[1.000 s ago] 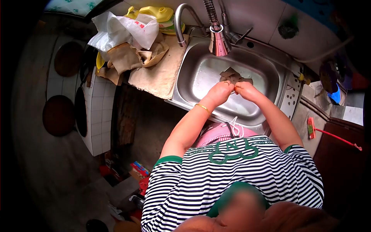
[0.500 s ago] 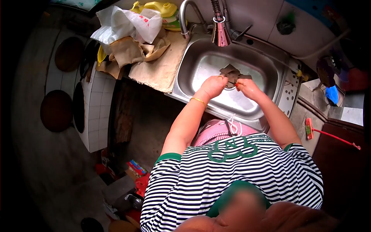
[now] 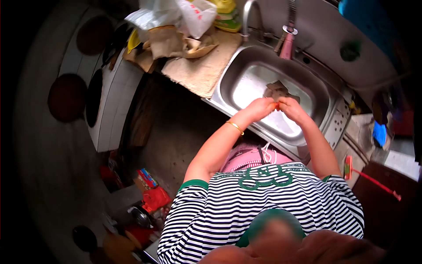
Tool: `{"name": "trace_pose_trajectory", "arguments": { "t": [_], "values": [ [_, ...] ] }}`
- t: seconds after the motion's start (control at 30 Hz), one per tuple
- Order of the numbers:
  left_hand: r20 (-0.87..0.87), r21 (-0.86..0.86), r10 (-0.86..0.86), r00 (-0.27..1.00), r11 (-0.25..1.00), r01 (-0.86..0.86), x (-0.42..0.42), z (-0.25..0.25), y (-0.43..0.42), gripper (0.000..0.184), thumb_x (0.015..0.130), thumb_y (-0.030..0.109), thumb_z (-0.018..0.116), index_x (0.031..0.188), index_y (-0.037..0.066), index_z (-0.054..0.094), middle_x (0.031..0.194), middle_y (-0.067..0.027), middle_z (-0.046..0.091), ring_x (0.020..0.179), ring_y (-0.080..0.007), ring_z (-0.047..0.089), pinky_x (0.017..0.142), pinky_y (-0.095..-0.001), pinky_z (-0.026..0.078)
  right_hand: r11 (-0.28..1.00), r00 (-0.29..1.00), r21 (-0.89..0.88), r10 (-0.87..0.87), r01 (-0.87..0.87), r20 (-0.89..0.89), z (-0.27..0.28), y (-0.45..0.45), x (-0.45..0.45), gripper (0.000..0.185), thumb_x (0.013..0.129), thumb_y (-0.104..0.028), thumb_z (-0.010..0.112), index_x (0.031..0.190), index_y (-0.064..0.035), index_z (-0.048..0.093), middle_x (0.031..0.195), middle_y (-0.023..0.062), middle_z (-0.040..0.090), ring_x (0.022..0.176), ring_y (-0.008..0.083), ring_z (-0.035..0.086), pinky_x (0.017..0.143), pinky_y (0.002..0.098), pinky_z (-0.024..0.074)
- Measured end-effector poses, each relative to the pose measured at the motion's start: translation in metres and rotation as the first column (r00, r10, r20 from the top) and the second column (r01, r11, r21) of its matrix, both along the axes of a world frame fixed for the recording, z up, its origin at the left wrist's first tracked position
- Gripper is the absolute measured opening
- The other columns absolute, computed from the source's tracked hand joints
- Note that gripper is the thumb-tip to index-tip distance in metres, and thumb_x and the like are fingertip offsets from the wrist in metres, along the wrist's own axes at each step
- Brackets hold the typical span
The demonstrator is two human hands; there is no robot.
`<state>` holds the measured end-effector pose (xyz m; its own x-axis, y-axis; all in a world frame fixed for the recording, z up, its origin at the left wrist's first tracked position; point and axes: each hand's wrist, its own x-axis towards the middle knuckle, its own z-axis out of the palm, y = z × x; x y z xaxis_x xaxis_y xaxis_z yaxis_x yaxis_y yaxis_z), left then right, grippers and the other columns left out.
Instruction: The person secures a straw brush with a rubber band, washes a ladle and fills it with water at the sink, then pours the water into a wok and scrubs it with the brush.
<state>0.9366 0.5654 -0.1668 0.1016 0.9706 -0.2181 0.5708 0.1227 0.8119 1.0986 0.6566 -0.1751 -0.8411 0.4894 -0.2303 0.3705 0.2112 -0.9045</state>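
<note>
Over the sink's [image 3: 249, 83] near side, the left hand [image 3: 260, 109] and right hand [image 3: 292, 110] meet at a small orange-red piece [image 3: 277, 106], not yet put down, whether clamped I can't tell, brown scraps [image 3: 277, 87] lying just beyond.

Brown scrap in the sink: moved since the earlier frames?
No. Against the sink, the brown scrap keeps about the same spot; only the camera view shifted.

The orange-red bit [image 3: 277, 106] between the left hand [image 3: 258, 110] and right hand [image 3: 291, 110] is too small to identify, and they partly hide the brown scraps [image 3: 278, 89]. The top edge crops the plastic bag [image 3: 197, 18] and yellow jug [image 3: 225, 6].
</note>
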Motion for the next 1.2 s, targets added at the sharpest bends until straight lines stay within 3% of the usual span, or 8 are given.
{"name": "trace_pose_trajectory", "arguments": {
  "t": [0.07,0.1,0.2,0.37,0.8,1.1,1.17,1.2],
  "values": [
    [0.093,-0.020,0.044,0.995,0.999,-0.042,-0.005,0.000,-0.012,0.028,0.090,0.026,0.045,0.088,0.005,0.064,0.073,-0.0044,0.059,0.059,-0.0138,0.053,0.059,-0.0284,0.046,0.995,0.996,-0.067,0.074,-0.071,0.049,0.011,-0.002,-0.009,0.022,0.082,-0.019,0.047,0.077,-0.0008,0.057,0.071,0.0083,0.057,0.070,0.0184,0.053,0.065,0.0310,0.0420],
    [0.281,-0.172,0.139,0.950,0.981,-0.093,-0.008,0.001,-0.017,0.029,0.090,0.028,0.047,0.087,0.005,0.063,0.070,-0.0019,0.056,0.060,-0.0115,0.052,0.057,-0.0260,0.046,0.985,0.990,-0.136,0.115,-0.103,0.086,0.019,-0.004,-0.012,0.022,0.083,-0.019,0.047,0.077,-0.0008,0.057,0.071,0.0066,0.056,0.070,0.0163,0.053,0.065,0.0298,0.0415],
    [0.498,-0.321,0.265,0.826,0.941,-0.108,-0.020,0.007,-0.029,0.027,0.087,0.028,0.052,0.085,0.004,0.063,0.066,-0.0013,0.053,0.054,-0.0111,0.051,0.051,-0.0242,0.045,0.968,0.984,-0.180,0.178,-0.176,-0.006,0.024,-0.012,-0.027,0.021,0.084,-0.020,0.049,0.076,-0.0029,0.056,0.069,0.0033,0.053,0.067,0.0129,0.048,0.062,0.0270,0.0396],
    [0.712,-0.246,0.347,0.611,0.937,-0.247,-0.045,0.020,-0.059,0.021,0.084,0.017,0.054,0.068,0.004,0.054,0.057,-0.0035,0.051,0.047,-0.0122,0.049,0.046,-0.0252,0.041,0.940,0.982,-0.290,0.191,-0.181,0.004,0.043,-0.026,-0.051,0.018,0.086,-0.021,0.049,0.078,-0.0059,0.054,0.064,-0.0016,0.045,0.059,0.0074,0.041,0.053,0.0227,0.0344],
    [0.736,-0.241,0.491,0.466,0.833,-0.497,-0.203,0.037,-0.184,0.025,0.083,0.013,0.054,0.061,0.002,0.050,0.054,-0.0048,0.049,0.043,-0.0130,0.045,0.042,-0.0264,0.037,0.972,0.976,-0.141,0.201,-0.188,0.085,0.070,-0.106,-0.185,0.020,0.091,-0.017,0.046,0.075,-0.0072,0.051,0.062,-0.0042,0.043,0.054,0.0058,0.037,0.048,0.0212,0.0314],
    [0.711,-0.123,0.424,0.561,0.860,-0.495,-0.288,0.042,-0.256,0.024,0.083,0.015,0.055,0.063,0.002,0.052,0.056,-0.0048,0.050,0.044,-0.0129,0.047,0.043,-0.0262,0.039,0.984,0.975,-0.159,0.112,-0.082,0.193,0.105,-0.149,-0.243,0.018,0.090,-0.015,0.047,0.076,-0.0046,0.051,0.064,-0.0035,0.042,0.059,0.0066,0.038,0.053,0.0217,0.0329],
    [0.729,-0.135,0.433,0.530,0.850,-0.508,-0.301,0.042,-0.272,0.023,0.083,0.015,0.055,0.064,0.002,0.052,0.057,-0.0053,0.051,0.045,-0.0134,0.048,0.043,-0.0267,0.040,0.995,0.973,-0.008,0.096,-0.096,0.210,0.096,-0.142,-0.254,0.015,0.088,-0.013,0.047,0.076,-0.0048,0.052,0.063,-0.0036,0.042,0.059,0.0066,0.038,0.053,0.0225,0.0328],
    [0.762,-0.186,0.493,0.420,0.787,-0.588,-0.314,0.040,-0.281,0.022,0.083,0.015,0.055,0.065,0.003,0.052,0.057,-0.0058,0.052,0.045,-0.0137,0.049,0.043,-0.0268,0.040,0.992,0.972,0.065,0.088,-0.105,0.218,0.087,-0.131,-0.255,0.014,0.088,-0.012,0.047,0.076,-0.0049,0.052,0.063,-0.0037,0.042,0.059,0.0066,0.038,0.052,0.0229,0.0328]
  ]
}}
